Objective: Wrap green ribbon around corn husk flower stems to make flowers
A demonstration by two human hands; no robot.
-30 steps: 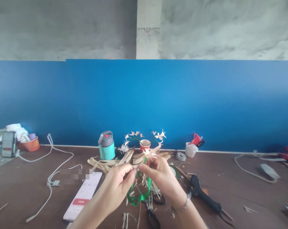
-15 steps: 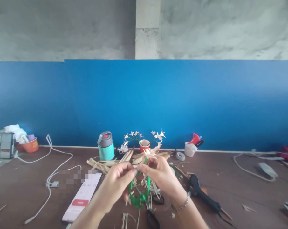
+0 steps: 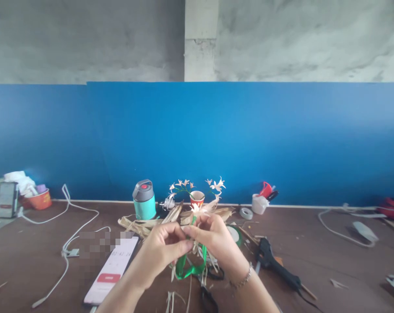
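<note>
My right hand (image 3: 215, 237) pinches the green-wrapped stem of a small cream husk flower (image 3: 196, 209), whose petals stand above the fingers. My left hand (image 3: 161, 250) is closed just beside it, thumb and forefinger pressed together near the stem's lower part. A loop of green tape (image 3: 187, 273) hangs below both hands. What exactly lies between the left fingertips is partly hidden, but the tape runs up to them. Under the hands lie black-handled scissors (image 3: 209, 300) and pale husk strips (image 3: 171, 300).
Dried husks (image 3: 138, 224) lie behind the hands, near a paper cup (image 3: 197, 198) with flower sprays (image 3: 216, 184) around it. A teal flask (image 3: 145, 206) stands left of them. A phone (image 3: 110, 274) lies at left, a glue gun (image 3: 278, 265) at right, near a tape roll (image 3: 234, 234).
Both hands have shifted slightly; the flower has moved a little left and turned more upright. My left fingertips are lower, and the tape loop has changed shape. More of the tape roll shows.
</note>
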